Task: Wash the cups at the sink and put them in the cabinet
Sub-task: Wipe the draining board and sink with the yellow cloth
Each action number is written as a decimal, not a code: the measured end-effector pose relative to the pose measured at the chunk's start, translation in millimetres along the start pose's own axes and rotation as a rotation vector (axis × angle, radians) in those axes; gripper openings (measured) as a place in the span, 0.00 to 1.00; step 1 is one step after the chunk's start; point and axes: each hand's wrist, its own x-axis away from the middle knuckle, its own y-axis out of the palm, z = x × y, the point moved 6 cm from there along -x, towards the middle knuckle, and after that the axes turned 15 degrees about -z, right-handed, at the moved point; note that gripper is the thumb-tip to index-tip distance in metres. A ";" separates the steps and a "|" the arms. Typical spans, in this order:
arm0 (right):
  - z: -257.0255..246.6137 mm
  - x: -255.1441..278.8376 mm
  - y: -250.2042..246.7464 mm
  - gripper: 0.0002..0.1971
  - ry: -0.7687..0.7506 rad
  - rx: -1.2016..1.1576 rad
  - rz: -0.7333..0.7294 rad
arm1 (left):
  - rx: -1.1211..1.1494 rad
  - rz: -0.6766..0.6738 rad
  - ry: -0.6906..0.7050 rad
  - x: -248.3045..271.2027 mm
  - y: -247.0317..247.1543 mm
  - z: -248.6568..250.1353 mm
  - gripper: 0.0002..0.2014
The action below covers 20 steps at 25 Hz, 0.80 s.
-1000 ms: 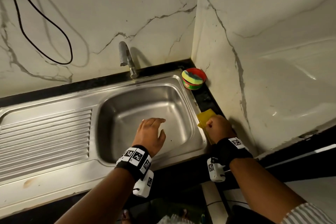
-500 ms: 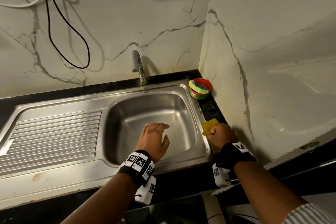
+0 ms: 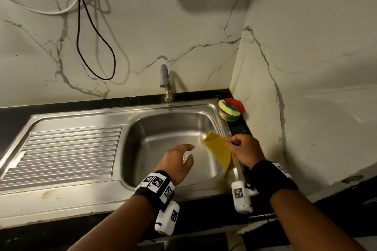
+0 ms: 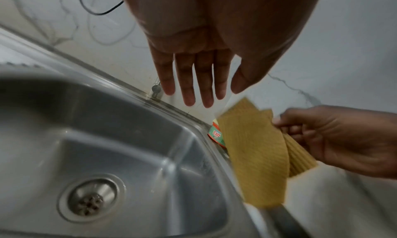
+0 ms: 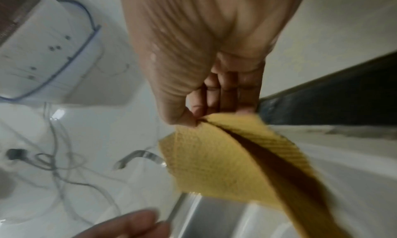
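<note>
Right hand [image 3: 243,152] pinching a yellow cloth [image 3: 219,152] by its upper edge between thumb and curled fingers, over the right rim of the sink [image 3: 77,120]. Cloth thin, folded double, with a fine waffle weave; hanging limp, lower end draped toward the near right corner of the basin. Left hand [image 3: 177,162] held above the basin, palm down, fingers straight and slightly spread, gripping nothing and clear of the cloth.

Sink of brushed stainless steel: a rounded rectangular basin on the right, a ribbed draining board on the left. Short metal tap [image 3: 165,82] standing at the far rim. Round red tub [image 3: 231,109] with a green label in the far right corner, a yellow-and-green scrub pad lying in it. Walls of pale marble-look slab with grey veins; dark stone counter [image 3: 67,103] edging the sink. Black cable [image 3: 89,26] looping down the far wall at left.

No cups visible in any view; where they are cannot be told.

From the left wrist view: round perforated drain [image 4: 91,201] in the basin floor, hidden behind the left hand from the head view; also the letters on the tub label and the ribbed back layer of the cloth. From the right wrist view: thumb pad pressed on the cloth's fold, a dark gap between its two layers, and a white appliance with a blue-edged panel [image 5: 45,48] up on the wall, outside the head view. That picture blurred.
</note>
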 end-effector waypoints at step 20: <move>-244.9 -24.6 258.7 0.17 -0.261 -0.738 -0.459 | 0.912 0.545 -0.527 164.1 -168.6 -253.2 0.21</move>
